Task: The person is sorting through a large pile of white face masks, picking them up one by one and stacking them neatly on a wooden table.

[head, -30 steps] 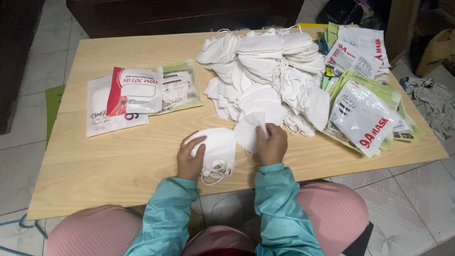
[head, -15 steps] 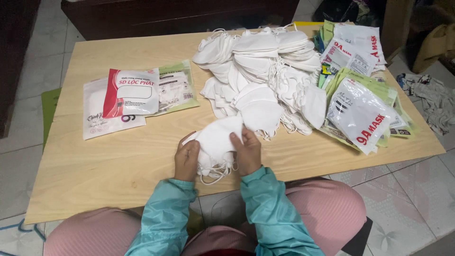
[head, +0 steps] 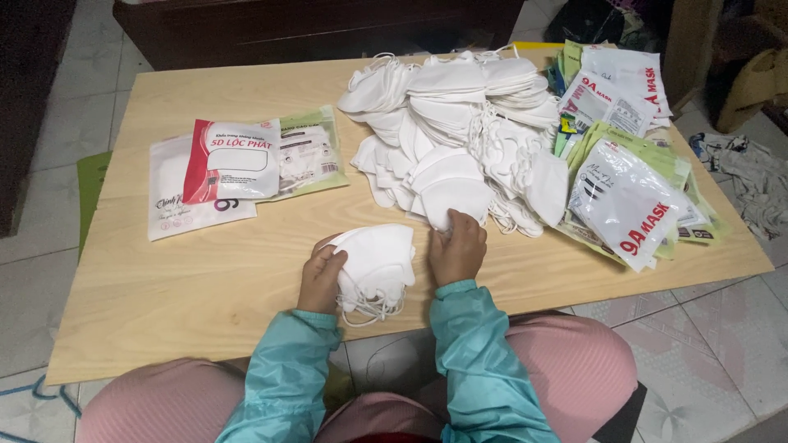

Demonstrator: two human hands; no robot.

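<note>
Low wooden table (head: 205,271) on a tiled floor, only the head view to go on. Left hand (head: 322,277) is curled round the edge of a small stack of white masks (head: 379,261) near the front edge, gripping it so the pile stays squared up, ear loops dangling off the side. Right hand (head: 456,246) sits just beside it, fingers bent onto a mask at the foot of the big heap (head: 460,123). Empty pouches (head: 632,197) lie to the right, filled packs (head: 230,164) to the left.
</note>
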